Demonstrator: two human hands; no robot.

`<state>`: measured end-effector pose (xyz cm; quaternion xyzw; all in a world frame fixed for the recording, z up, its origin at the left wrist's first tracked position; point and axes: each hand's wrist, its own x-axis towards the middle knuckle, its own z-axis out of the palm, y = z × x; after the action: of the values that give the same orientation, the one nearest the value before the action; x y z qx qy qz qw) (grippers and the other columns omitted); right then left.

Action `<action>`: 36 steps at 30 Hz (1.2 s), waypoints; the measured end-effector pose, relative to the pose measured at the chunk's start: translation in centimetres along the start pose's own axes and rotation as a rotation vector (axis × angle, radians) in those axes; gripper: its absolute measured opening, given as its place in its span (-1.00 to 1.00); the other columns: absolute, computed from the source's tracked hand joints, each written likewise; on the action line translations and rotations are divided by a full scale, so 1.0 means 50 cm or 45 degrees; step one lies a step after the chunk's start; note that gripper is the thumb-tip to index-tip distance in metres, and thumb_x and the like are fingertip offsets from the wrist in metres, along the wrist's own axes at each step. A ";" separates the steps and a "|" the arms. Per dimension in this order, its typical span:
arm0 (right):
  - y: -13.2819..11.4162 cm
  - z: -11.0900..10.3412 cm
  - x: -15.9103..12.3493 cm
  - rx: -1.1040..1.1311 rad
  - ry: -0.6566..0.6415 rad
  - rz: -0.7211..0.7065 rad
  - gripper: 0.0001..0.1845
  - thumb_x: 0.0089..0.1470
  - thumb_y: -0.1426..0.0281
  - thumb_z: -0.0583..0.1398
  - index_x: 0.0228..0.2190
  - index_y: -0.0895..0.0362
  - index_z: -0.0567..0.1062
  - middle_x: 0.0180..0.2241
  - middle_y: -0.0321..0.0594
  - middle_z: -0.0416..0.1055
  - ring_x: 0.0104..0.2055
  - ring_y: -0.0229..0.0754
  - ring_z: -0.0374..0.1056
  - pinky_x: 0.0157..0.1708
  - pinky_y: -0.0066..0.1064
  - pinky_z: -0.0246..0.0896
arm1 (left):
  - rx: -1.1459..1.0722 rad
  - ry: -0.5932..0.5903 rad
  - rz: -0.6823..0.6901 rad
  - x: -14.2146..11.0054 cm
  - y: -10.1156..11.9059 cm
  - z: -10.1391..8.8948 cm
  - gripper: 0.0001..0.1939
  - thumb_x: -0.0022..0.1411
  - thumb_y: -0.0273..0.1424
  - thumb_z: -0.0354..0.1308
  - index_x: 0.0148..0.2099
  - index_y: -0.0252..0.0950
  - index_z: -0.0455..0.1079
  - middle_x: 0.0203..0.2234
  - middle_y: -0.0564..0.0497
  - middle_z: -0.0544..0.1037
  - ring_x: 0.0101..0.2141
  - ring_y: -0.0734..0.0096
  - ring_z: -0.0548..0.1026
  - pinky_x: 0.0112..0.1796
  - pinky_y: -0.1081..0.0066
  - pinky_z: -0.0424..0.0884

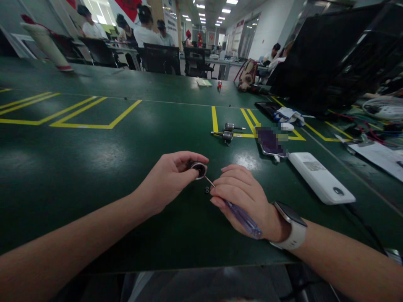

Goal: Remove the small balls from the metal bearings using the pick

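- Round metal part point(202, 168) is held over the near middle of the bench point(103, 159), pinched between the thumb and fingers of the left hand point(170, 178); the thumb overlaps the lower left of its rim, and whether the part rests on the bench I cannot tell
- Its cup-like hollow faces up and toward the wearer; the inside is dark, so what it contains cannot be made out
- Just below it, a small dark piece with two round marks point(207, 190) lies on the bench near the right fingertips
- Behind, two metal cylinders with thin rods point(229, 126) point(227, 136) lie close together, one rod pointing right, the other left
- Screwdriver point(244, 220) is gripped in the right hand point(241, 191), its long axis slanting from the clear handle up and left to the round part's right rim; the part thus lies to the right hand's upper left, the left hand being nearer since it holds it, and exact tip contact is unclear
- Farther right come a phone point(269, 143), a pale wristwatch point(291, 214) on the right wrist, a white power bank point(321, 178) and white paper point(378, 157)
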<state>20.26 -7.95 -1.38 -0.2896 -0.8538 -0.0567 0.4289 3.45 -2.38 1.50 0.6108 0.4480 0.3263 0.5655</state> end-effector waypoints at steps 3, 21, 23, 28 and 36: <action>-0.001 0.001 0.000 -0.007 0.006 -0.018 -0.99 0.13 0.49 0.13 -0.35 0.17 0.36 -0.43 -0.19 0.50 -0.35 -0.22 0.39 -0.15 -0.24 0.33 | 0.006 -0.004 0.013 0.001 -0.001 -0.001 -0.73 -0.05 -0.48 0.19 -0.21 -0.34 0.47 -0.29 -0.03 0.61 -0.22 0.32 0.54 -0.12 0.35 0.41; -0.001 -0.002 0.000 0.005 -0.015 -0.044 -1.00 0.11 0.52 0.15 -0.36 0.21 0.38 -0.44 -0.14 0.51 -0.35 -0.21 0.42 -0.13 -0.24 0.36 | -0.025 0.033 -0.051 -0.002 0.003 0.002 -0.72 -0.06 -0.48 0.20 -0.21 -0.32 0.49 -0.31 -0.03 0.61 -0.22 0.28 0.55 -0.11 0.35 0.42; 0.000 -0.002 -0.001 0.012 -0.012 -0.048 -1.00 0.11 0.52 0.15 -0.36 0.21 0.37 -0.44 -0.14 0.51 -0.35 -0.21 0.42 -0.13 -0.24 0.36 | -0.043 0.036 -0.039 -0.002 0.002 0.002 -0.73 -0.06 -0.48 0.20 -0.22 -0.32 0.49 -0.32 -0.03 0.61 -0.23 0.29 0.55 -0.11 0.34 0.42; 0.001 -0.002 0.000 0.028 -0.002 -0.063 -0.99 0.12 0.52 0.14 -0.36 0.22 0.37 -0.44 -0.13 0.51 -0.35 -0.22 0.42 -0.13 -0.24 0.36 | -0.038 0.050 -0.030 -0.001 -0.001 0.002 -0.73 -0.05 -0.47 0.21 -0.21 -0.32 0.49 -0.35 -0.03 0.61 -0.21 0.27 0.55 -0.11 0.34 0.42; -0.006 0.002 0.003 -0.086 -0.001 -0.078 -0.98 0.11 0.52 0.15 -0.38 0.22 0.38 -0.46 -0.13 0.52 -0.37 -0.20 0.44 -0.14 -0.23 0.39 | -0.016 0.052 -0.020 -0.004 0.000 0.002 -0.71 -0.06 -0.47 0.22 -0.20 -0.31 0.50 -0.31 -0.01 0.61 -0.24 0.30 0.54 -0.12 0.34 0.42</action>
<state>19.96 -8.11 -1.30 -0.2776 -0.8601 -0.0984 0.4166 3.48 -2.59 1.52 0.5970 0.4622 0.3372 0.5624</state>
